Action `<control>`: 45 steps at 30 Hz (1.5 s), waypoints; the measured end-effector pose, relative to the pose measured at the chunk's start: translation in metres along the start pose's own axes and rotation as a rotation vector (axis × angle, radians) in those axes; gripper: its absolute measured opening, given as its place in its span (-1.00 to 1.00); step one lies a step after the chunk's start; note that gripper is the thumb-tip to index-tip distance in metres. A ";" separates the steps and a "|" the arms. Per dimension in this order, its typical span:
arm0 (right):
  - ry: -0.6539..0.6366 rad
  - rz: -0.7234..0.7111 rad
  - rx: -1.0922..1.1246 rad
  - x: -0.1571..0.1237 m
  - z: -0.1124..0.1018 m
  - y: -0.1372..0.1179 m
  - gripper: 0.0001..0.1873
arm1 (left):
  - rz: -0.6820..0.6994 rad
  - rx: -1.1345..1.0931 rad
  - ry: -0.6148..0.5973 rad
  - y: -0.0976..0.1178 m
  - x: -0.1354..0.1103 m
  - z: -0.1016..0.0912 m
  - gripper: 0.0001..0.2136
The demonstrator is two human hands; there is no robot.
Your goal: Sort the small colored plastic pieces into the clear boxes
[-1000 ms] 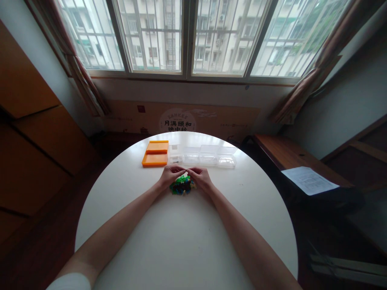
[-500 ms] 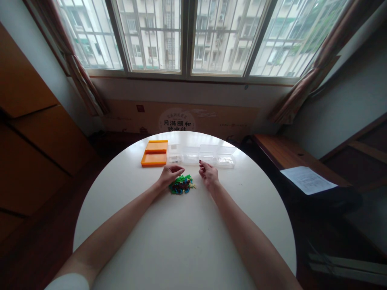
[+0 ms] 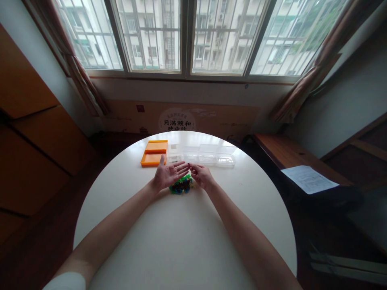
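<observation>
A small heap of coloured beads (image 3: 181, 186), green, blue and dark, lies on the round white table (image 3: 184, 237). My left hand (image 3: 167, 175) is turned palm up above the heap's left side, fingers stretched out. My right hand (image 3: 201, 175) is beside it, fingers pinched on a tiny dark red bead at the left hand's fingertips. An orange box (image 3: 154, 153) and a row of clear plastic boxes (image 3: 208, 156) stand open behind the heap.
A window with bars runs along the far wall, above a printed cardboard panel (image 3: 178, 119). A brown side table with a sheet of paper (image 3: 308, 179) stands at the right. Wooden cabinets (image 3: 36, 137) fill the left.
My left hand has lifted off the heap and turned palm up. My right hand, which had drawn away toward the clear boxes, has come back to the left hand's fingertips.
</observation>
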State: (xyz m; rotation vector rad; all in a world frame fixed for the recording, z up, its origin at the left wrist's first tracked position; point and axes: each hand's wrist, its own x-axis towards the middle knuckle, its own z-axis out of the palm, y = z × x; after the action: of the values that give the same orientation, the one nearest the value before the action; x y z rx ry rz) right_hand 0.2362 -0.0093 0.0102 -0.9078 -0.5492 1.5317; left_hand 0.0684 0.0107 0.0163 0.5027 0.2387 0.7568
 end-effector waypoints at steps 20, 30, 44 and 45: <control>-0.058 0.218 -0.078 0.001 0.005 0.006 -0.87 | 0.028 -0.082 0.149 -0.005 0.006 0.002 -0.21; -0.115 0.185 -0.063 0.003 0.002 0.009 -0.91 | 0.050 -0.086 0.126 -0.006 0.007 0.000 -0.22; 0.042 0.071 -0.053 0.004 0.004 0.005 -0.88 | 0.077 -0.073 0.139 -0.006 0.007 0.006 -0.21; 0.059 0.063 -0.038 0.005 0.004 0.005 -0.88 | 0.078 -0.072 0.137 -0.006 0.007 0.007 -0.20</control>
State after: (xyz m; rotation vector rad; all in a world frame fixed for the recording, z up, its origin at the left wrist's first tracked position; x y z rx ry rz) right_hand 0.2303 -0.0050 0.0080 -1.0050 -0.5127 1.5506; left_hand 0.0794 0.0093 0.0186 0.3937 0.3196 0.8743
